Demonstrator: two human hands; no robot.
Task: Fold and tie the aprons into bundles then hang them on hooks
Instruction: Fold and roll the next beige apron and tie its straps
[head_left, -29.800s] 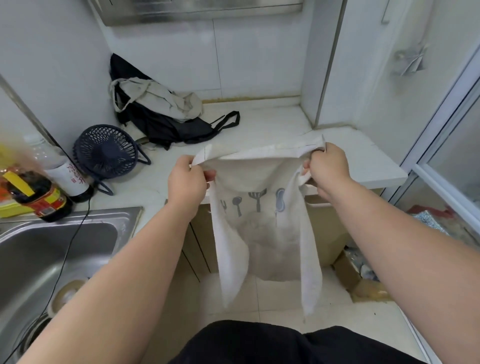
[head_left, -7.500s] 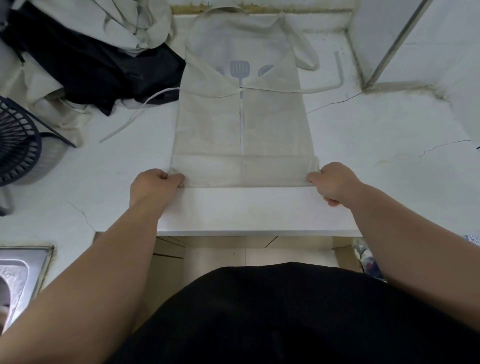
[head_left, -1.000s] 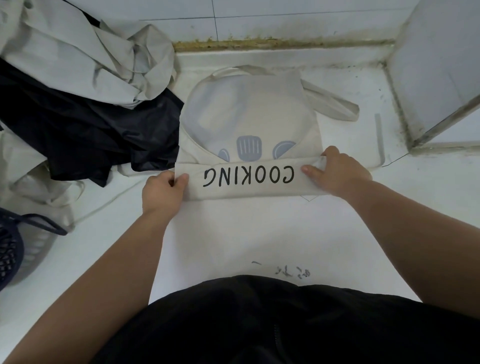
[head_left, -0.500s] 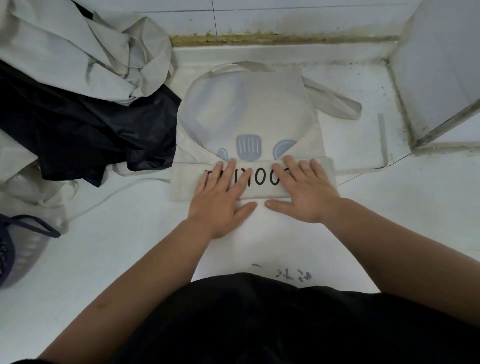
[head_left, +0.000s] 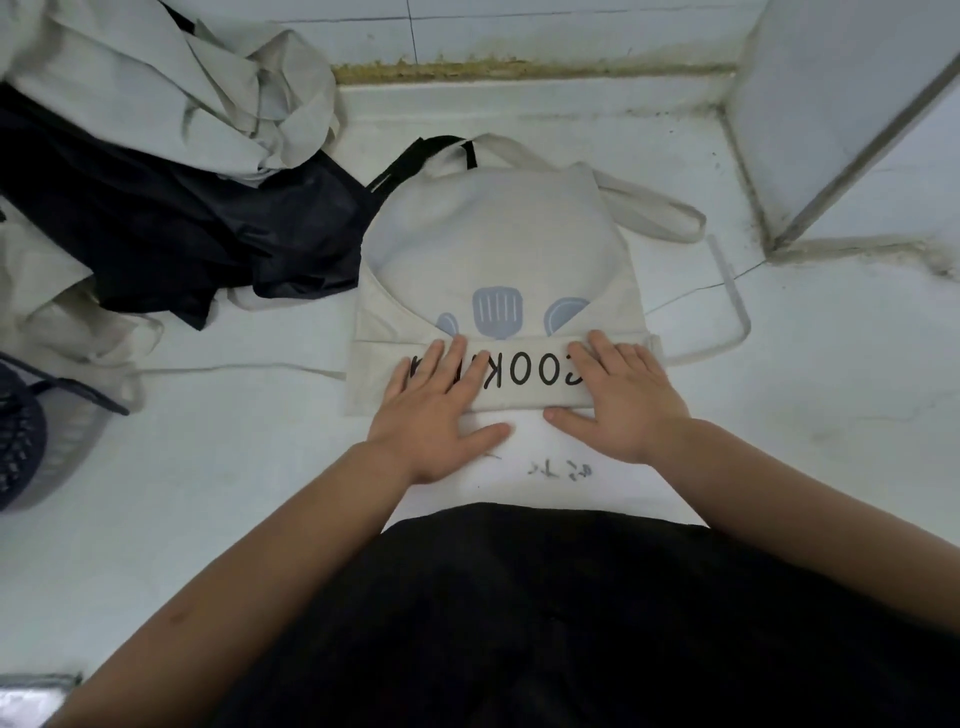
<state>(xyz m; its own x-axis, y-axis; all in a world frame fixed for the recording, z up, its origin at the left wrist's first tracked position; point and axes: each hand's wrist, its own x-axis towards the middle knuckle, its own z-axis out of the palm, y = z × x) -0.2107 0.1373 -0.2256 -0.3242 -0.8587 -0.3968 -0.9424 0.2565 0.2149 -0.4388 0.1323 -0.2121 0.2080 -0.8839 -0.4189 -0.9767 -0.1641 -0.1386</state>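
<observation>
white, cracked countertop (head_left: 779, 395) meets a tiled wall (head_left: 519, 31) at top. centre frame, a soft beige apron (head_left: 498, 249) lies rolled; left hand (head_left: 434, 415) and right hand (head_left: 618, 405) press flat, fingers spread, on its roll.

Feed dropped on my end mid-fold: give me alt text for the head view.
The left hand and right hand press flat, fingers straight, on the folded near band of a beige apron lying on a white counter. A heap of beige and black cloth lies beyond on the left, against the wall.
</observation>
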